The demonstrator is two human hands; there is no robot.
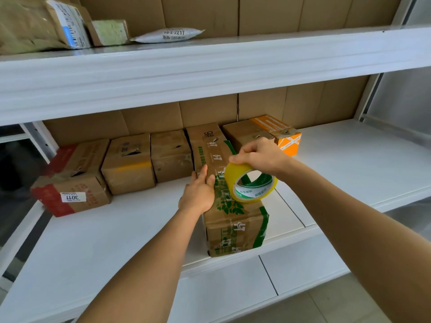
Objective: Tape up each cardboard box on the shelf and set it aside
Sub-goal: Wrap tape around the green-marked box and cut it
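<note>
A long cardboard box (229,197) with green leaf print is laid lengthwise on the white shelf (93,241), its near end sitting right at the shelf's front edge. The left hand (198,194) is pressed flat against the box's top left edge, fingers straight. A yellow tape roll (250,185) is stood on edge on top of the box, toward its right edge, and is pinched at its upper rim by the right hand (258,153). So the 2 hands are kept apart, 1 on each side of the box top.

Behind and to the left, 3 more boxes are lined up along the back: a red-taped box (72,178) with a 3011 label, a plain brown box (128,163), and a smaller brown box (171,155). An orange box (283,132) is tucked at the back right. Plenty of bare shelf is left open to the right of the box and in front of the row on the left. A white mailer bag (168,34) is seen on the upper shelf (210,66).
</note>
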